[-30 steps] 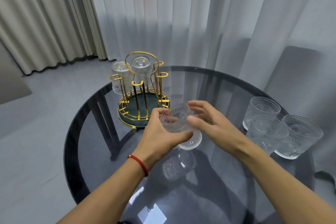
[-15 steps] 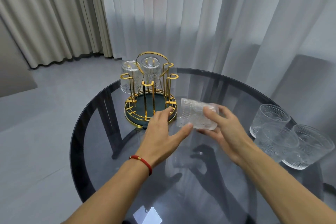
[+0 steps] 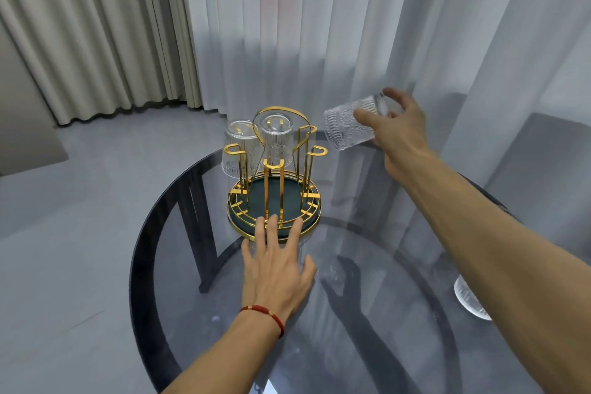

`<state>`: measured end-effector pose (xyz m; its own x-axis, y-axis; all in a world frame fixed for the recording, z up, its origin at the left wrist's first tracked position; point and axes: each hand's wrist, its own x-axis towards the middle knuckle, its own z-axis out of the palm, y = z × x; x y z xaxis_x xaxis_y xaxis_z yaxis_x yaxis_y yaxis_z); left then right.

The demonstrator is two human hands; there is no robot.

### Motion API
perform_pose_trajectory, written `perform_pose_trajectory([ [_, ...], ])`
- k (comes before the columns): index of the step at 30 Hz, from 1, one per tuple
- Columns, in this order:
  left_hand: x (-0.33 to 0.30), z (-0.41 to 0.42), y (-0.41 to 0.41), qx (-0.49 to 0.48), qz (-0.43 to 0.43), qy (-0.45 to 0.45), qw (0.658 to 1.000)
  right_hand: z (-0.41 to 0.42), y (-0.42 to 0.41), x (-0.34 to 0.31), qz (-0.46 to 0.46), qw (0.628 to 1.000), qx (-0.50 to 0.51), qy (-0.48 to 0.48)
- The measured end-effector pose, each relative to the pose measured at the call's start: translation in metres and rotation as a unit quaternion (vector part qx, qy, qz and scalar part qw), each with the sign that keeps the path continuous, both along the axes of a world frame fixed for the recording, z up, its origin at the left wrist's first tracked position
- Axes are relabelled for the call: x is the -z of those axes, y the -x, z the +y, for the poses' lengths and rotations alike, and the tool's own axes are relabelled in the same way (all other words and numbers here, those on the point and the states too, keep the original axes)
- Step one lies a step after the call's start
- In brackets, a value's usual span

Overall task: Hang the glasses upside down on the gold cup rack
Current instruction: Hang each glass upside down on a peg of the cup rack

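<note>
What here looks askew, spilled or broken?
Nothing stands out. Two glasses hang upside down on the rack. The right hand holds a third glass tilted beside it, mid-task. The left hand rests open at the rack's base.

Glass table (image 3: 179, 265): rack (image 3: 275, 211), perhaps glass (image 3: 468, 301).

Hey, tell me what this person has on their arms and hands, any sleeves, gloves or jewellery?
Both forearms are bare, with no sleeves in view, and neither hand wears a glove. The left hand has a thin red cord bracelet at the wrist, with what look like small gold beads on it. The right hand and its wrist carry nothing visible: no ring, watch or band shows.
</note>
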<state>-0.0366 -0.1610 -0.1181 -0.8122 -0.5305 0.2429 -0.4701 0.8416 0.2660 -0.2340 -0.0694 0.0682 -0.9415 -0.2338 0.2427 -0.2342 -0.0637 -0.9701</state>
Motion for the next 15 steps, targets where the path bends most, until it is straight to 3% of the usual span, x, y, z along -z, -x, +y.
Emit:
perform_pose_trajectory([
  [8, 0.002, 0.001, 0.003, -0.005, -0.003, 0.002, 1.000, -0.042, 0.017, -0.017, 0.110, 0.985, -0.032, -0.131],
  [15, 0.004, 0.001, 0.004, -0.004, -0.004, -0.002, 1.000, -0.059, 0.030, -0.023, 0.159, 0.941, -0.143, -0.261],
])
